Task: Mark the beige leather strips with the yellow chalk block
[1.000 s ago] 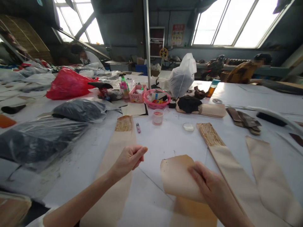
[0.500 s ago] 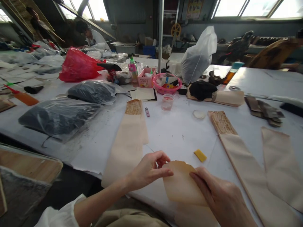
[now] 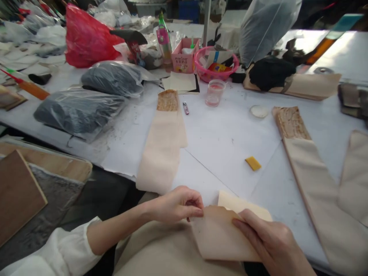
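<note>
Between my hands is a beige leather piece [image 3: 221, 239] with a browned, slightly scalloped top edge. My left hand [image 3: 179, 205] pinches its upper left corner, thumb against fingers. My right hand [image 3: 268, 235] grips its right side, thumb on the near face. Behind the piece a paler flap [image 3: 244, 202] sticks up at the table edge; I cannot tell whether it is the same piece. Beyond my hands lies a small yellow block [image 3: 253, 163]. Long beige strips with brown, streaky ends lie to the left [image 3: 159, 153] and to the right [image 3: 309, 172].
Thread snips [image 3: 185, 108], a clear plastic cup [image 3: 215, 93] and a round lid [image 3: 259, 111] lie farther back. Behind stand a pink basket [image 3: 198, 71] and a pink box [image 3: 184, 61]. Bagged dark goods [image 3: 80, 111] and a red bag [image 3: 83, 42] are left. A wooden board [image 3: 20, 195] lies lower left.
My view has tipped down. The leather piece is nearer my lap and tilted, and the paler flap now shows behind it. Both hands keep their hold.
</note>
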The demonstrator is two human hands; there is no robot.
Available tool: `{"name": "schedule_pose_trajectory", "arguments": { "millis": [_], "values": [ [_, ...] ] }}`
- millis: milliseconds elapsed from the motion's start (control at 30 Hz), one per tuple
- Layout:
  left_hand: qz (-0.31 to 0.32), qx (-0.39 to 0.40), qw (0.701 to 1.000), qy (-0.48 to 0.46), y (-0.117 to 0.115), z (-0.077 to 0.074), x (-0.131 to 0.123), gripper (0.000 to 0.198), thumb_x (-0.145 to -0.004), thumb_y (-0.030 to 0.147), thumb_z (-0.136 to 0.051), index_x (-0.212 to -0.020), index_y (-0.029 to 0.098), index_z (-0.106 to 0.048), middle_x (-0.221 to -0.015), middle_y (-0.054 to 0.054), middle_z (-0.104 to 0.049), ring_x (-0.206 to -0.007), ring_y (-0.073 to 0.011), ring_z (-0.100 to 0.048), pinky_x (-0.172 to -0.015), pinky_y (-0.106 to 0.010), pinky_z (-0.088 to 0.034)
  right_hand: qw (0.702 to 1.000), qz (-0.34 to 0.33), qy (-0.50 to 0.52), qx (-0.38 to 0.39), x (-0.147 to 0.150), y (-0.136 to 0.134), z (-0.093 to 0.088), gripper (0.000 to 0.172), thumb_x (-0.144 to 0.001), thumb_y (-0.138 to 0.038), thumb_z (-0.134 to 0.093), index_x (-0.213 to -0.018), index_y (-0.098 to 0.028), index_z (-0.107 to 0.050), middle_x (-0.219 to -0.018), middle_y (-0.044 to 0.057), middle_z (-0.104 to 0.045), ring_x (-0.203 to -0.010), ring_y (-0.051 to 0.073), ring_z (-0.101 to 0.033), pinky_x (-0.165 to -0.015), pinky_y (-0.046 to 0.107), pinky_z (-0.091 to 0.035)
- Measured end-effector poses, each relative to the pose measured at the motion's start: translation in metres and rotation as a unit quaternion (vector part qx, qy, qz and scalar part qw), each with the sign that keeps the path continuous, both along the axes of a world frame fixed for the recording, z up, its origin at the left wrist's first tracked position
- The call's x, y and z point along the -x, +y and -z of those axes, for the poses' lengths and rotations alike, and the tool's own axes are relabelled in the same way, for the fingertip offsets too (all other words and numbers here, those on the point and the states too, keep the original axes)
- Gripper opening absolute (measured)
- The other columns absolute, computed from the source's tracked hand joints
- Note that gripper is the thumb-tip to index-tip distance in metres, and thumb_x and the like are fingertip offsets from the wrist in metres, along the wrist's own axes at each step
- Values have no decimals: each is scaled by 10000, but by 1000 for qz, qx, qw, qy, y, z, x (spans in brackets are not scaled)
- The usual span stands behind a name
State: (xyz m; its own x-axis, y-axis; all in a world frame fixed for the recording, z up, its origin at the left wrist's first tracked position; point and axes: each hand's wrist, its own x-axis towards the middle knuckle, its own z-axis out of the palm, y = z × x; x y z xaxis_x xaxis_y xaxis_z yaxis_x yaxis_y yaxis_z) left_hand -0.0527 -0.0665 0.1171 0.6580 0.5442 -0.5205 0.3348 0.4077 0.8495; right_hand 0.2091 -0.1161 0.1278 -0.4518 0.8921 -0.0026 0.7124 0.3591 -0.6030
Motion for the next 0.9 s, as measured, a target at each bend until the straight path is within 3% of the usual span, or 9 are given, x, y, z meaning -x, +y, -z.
{"name": "schedule_pose_trajectory", "arguments": {
  "millis": [200,300,400,500,600,733,900],
  "values": [
    [74,-115,990,41,-15,0,16,172,-938,266,-491,-890,171,-626,-748,0,-614,-673,-115,-549,-604,-187,-403,996,19,37,75,-1,-19,3,359,-992,-464,-402,-767,-283,-616,-552,-26,-615,-425,128,-532,-430,203,-431],
    [17,-152,982,111,-16,5,32,209,-950,274,-456,-837,169,-597,-743,-3,-606,-672,-119,-529,-620,-205,-402,995,49,37,72,-11,-24,2,372,-972,-510,-423,-759,-288,-633,-543,-16,-630,-403,134,-536,-413,200,-439],
    [-64,-90,985,129,-16,10,39,234,-926,337,-507,-790,162,-583,-670,11,-591,-604,-108,-512,-575,-206,-396,994,69,30,73,-16,-26,-1,378,-960,-534,-440,-744,-287,-628,-539,-15,-636,-397,136,-543,-409,198,-443],
    [-89,28,993,75,-17,14,30,284,-834,407,-644,-732,155,-561,-570,36,-560,-513,-86,-470,-497,-190,-356,994,62,29,83,-12,-22,-3,373,-973,-512,-423,-743,-289,-614,-549,-16,-647,-395,135,-549,-409,199,-443],
    [-103,71,992,36,-19,17,16,366,-783,479,-698,-727,150,-549,-546,51,-528,-484,-70,-428,-460,-179,-310,995,37,44,79,-7,-18,-2,305,-986,-457,-433,-785,-292,-592,-553,-32,-647,-382,125,-557,-387,190,-423],
    [-53,72,996,6,-20,16,6,312,-752,410,-737,-876,141,-638,-664,35,-572,-559,-70,-459,-480,-162,-329,996,14,48,68,-7,-19,0,245,-994,-404,-446,-805,-295,-560,-550,-52,-639,-389,125,-586,-381,187,-410],
    [-1,62,998,30,-23,10,3,62,-753,180,-594,-736,134,-631,-610,36,-567,-523,-62,-459,-445,-139,-328,994,12,41,102,-6,-22,-4,324,-992,-443,-420,-768,-289,-596,-549,-22,-648,-383,127,-560,-396,192,-422]
  ]
}}
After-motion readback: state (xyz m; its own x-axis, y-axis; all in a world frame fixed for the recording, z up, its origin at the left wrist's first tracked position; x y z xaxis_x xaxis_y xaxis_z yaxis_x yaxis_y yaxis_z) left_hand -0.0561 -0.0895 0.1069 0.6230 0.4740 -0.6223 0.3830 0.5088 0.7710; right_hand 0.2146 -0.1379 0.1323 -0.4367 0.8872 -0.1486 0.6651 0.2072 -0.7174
